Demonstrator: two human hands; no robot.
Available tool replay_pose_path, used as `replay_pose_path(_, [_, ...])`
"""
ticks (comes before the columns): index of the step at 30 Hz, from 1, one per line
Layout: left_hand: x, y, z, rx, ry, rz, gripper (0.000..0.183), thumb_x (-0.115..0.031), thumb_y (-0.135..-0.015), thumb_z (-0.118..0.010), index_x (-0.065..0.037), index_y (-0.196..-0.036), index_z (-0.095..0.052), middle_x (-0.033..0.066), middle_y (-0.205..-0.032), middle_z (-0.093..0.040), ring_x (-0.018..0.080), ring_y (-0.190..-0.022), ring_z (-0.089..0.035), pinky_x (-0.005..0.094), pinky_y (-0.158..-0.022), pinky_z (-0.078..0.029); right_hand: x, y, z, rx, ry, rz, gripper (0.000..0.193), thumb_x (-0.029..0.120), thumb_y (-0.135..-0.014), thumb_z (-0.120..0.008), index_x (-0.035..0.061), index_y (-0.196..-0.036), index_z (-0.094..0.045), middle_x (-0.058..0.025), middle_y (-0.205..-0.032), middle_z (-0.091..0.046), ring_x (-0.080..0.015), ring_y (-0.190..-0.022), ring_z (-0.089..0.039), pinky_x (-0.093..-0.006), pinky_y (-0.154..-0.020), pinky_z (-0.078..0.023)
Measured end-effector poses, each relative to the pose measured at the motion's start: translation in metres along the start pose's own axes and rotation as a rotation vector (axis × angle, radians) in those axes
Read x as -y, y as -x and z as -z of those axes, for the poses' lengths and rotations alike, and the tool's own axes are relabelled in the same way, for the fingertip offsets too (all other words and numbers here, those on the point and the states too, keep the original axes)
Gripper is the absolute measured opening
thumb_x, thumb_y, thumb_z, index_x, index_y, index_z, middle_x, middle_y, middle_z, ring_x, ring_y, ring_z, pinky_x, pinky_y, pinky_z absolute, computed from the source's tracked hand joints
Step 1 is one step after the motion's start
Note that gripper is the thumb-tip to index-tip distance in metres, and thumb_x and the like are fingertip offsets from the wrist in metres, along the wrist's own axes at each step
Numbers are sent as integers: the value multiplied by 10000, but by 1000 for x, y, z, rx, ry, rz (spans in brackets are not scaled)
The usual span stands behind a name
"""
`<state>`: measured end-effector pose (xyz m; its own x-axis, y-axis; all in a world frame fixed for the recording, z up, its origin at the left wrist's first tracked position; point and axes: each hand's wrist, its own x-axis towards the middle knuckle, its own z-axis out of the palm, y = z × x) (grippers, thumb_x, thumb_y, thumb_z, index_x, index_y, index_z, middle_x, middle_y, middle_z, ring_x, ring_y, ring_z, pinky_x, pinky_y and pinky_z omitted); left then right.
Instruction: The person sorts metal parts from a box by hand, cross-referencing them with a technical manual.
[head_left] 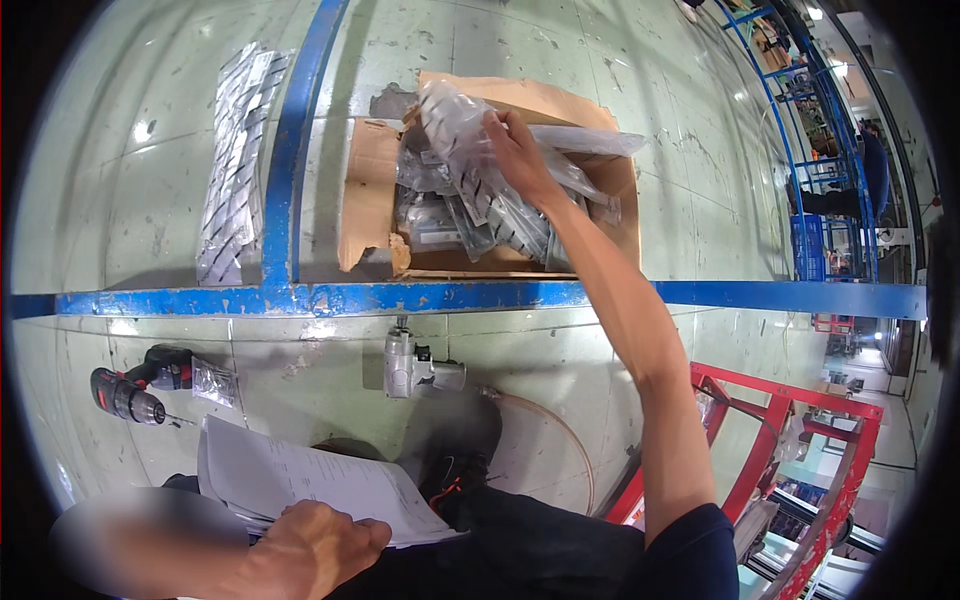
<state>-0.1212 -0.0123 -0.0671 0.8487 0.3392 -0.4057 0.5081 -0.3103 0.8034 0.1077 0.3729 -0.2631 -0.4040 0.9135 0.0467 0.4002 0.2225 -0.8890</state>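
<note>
My right hand (515,155) reaches over an open cardboard box (365,190) and pinches a clear plastic bag (455,125) with dark diagonal stripes, lifting its upper end. Beneath it the box holds several more clear bags (435,225) with metal-looking parts, too jumbled to tell apart. Near my lap, my left hand (325,545) is closed on a stack of printed paper sheets (300,470), its fingers curled over the lower edge. Part of the bag is behind my right fingers.
A blue metal frame (440,297) crosses between me and the box. On the floor lie a cordless drill (130,395), a small bag of parts (213,383) and an air impact wrench (410,365) with a hose. Striped bags (240,165) lie left; a red metal frame (770,430) stands right.
</note>
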Motion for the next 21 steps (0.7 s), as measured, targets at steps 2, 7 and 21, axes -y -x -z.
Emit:
replay_pose_path(2, [-1, 7, -4, -22, -9, 49, 438, -118, -866, -535, 34, -1266, -443, 127, -690, -582, 337, -689, -662, 425, -592, -531, 12, 26, -1, 193, 158, 37, 464, 392, -970, -621, 2, -1196, -508, -187, -1020, -648, -314, -974, -663, -368, -883, -513])
replay_pose_path(7, [-14, -2, 15, 206, -174, 106, 432, -90, -835, -544, 53, -1231, -447, 126, -661, -593, 332, -644, -667, 410, -541, -525, -30, 82, 35, 507, 977, 353, 660, 461, -823, -718, -27, -1231, -543, -275, -1156, -634, -423, -1130, -582, -499, -976, -455])
replay_pose_path(21, [-16, -9, 12, 286, -275, 71, 413, -88, -819, -553, 44, -1193, -437, 109, -646, -612, 315, -603, -672, 401, -513, -521, 42, 16, 72, 47, -554, -215, 270, 209, -923, -694, -7, -1084, -672, -58, -946, -695, -143, -865, -653, -310, -786, -523])
